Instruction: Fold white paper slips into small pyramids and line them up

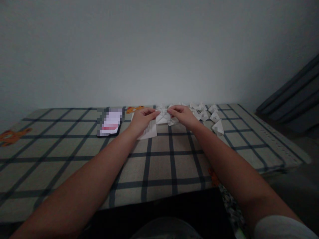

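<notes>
A small folded white paper (162,118) with crease lines is held up over the table between my two hands. My left hand (144,118) pinches its left edge between thumb and fingers. On the opposite side, my right hand (183,115) grips the upper right corner the same way. Below and behind my left hand lies a flat sheet of paper (149,131), partly covered by that hand. Several folded white paper pieces (204,115) stand grouped to the right of my right hand, some of them hidden behind it.
A checked cloth (159,166) with bear prints covers the table. Left of my left hand lies a phone (111,122) with its screen lit and blurred. A plain wall (154,49) rises behind the table, and a dark curtain (294,89) hangs at the right.
</notes>
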`<state>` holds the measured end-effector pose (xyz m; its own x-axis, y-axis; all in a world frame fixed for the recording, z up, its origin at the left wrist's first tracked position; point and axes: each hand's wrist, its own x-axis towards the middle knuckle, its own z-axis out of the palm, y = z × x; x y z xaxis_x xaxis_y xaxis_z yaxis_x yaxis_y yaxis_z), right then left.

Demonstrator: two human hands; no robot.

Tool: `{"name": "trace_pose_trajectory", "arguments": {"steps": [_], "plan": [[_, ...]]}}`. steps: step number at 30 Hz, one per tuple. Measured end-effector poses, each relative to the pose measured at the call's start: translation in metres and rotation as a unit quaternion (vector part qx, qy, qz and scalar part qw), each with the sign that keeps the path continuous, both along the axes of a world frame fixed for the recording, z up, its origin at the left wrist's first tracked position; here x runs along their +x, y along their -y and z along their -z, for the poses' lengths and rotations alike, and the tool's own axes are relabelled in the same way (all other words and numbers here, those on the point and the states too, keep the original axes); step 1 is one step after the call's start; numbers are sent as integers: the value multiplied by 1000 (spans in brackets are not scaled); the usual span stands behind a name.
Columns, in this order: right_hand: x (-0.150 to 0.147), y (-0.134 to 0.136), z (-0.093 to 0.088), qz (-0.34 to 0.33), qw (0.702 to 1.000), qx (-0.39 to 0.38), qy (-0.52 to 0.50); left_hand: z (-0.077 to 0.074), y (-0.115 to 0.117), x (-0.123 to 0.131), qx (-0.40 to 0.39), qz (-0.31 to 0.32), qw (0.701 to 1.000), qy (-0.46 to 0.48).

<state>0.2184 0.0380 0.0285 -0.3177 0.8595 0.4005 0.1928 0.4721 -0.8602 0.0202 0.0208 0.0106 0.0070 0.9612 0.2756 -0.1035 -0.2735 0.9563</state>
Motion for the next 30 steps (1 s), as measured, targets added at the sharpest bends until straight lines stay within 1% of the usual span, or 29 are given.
{"name": "trace_pose_trajectory", "arguments": {"steps": [4, 8, 12, 16, 23, 25, 29, 30], "plan": [[2, 2, 0, 5, 998, 46, 35, 2, 0, -1, -13, 35, 999, -23], [2, -2, 3, 4, 997, 55, 57, 3, 1, -2, -28, 75, 995, -54], [0, 1, 0, 13, 998, 48, 35, 2, 2, 0, -32, 65, 997, -31], [0, 8, -6, -17, 996, 30, 82, 1, 3, 1, -37, 67, 997, -6], [0, 6, -4, -12, 992, 37, 117, 2, 3, 1, -52, 84, 995, -7], [-2, 5, -2, -14, 995, 27, 92, 1, 4, 1, -51, 87, 995, 2], [-6, 1, 1, -39, 998, -25, -50, -4, 6, 2, -40, 81, 995, 47], [-6, 1, 1, -39, 996, -38, -69, -6, 6, 2, -38, 80, 994, 64]]}}
